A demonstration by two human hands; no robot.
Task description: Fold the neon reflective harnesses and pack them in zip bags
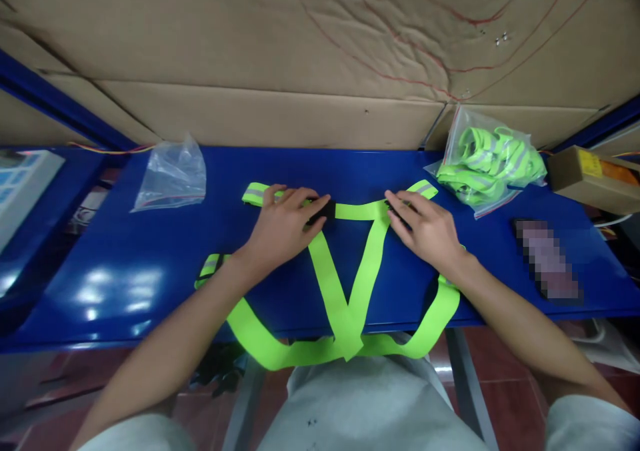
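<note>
A neon-yellow reflective vest made of elastic straps (pixel 320 264) lies spread on the blue table, two straps meeting in a V. Its lower band hangs over the front edge near my body. My left hand (pixel 287 221) rests on the upper left of the vest, fingers apart, thumb and forefinger around a black patch (pixel 327 211). On the upper right strap joint lies my right hand (pixel 423 227), its fingers stretched out and touching the band. A dark piece shows partly beneath those fingers. Grey reflective stripes mark the strap ends at both sides.
A clear plastic bag (pixel 175 174) lies at the back left of the blue table (pixel 125 251). Back right holds a zip bag of similar neon straps (pixel 490 164) and a cardboard box (pixel 595 181). A phone (pixel 547 261) lies at right. Cardboard (pixel 260 117) lines the back.
</note>
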